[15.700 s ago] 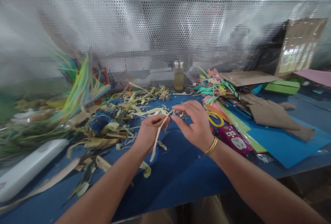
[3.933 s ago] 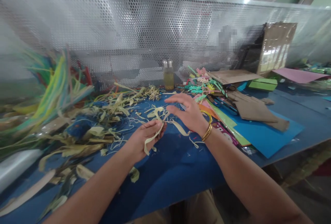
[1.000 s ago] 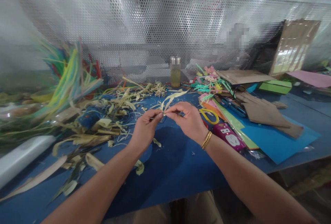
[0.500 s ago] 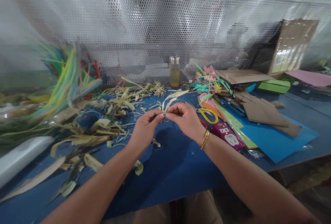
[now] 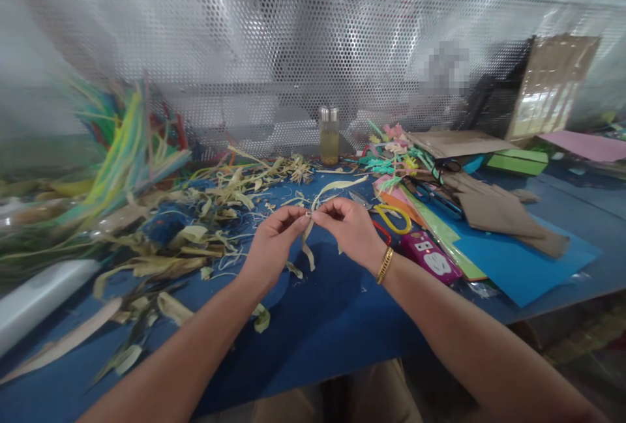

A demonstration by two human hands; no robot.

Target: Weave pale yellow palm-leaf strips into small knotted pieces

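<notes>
Thumb and fingertips of my left hand (image 5: 278,235) pinch a thin, pale husk strip (image 5: 340,184) above the middle of the table. My right hand (image 5: 349,227), with a gold bracelet (image 5: 385,265) on its wrist, pinches the same strip, its fingertips meeting the left ones. One end of the strip reaches up and to the right beyond the fingers, while another pale end (image 5: 308,253) hangs below them. The spot where it is held lies mostly behind the fingertips. Loose dried husk pieces (image 5: 183,260) are scattered left of my left hand.
A lidded glass bottle (image 5: 329,139) stands before the perforated metal screen (image 5: 303,51). At right are yellow-handled scissors (image 5: 394,219), a purple power strip (image 5: 433,257), blue paper (image 5: 525,273), cardboard pieces (image 5: 489,204) and craft flowers (image 5: 391,156). Colourful stems (image 5: 117,156) lie far left.
Both pale ends pointed up and right from the fingers; now one end has swung down below them. My hands stay pinched together in nearly the same place.
</notes>
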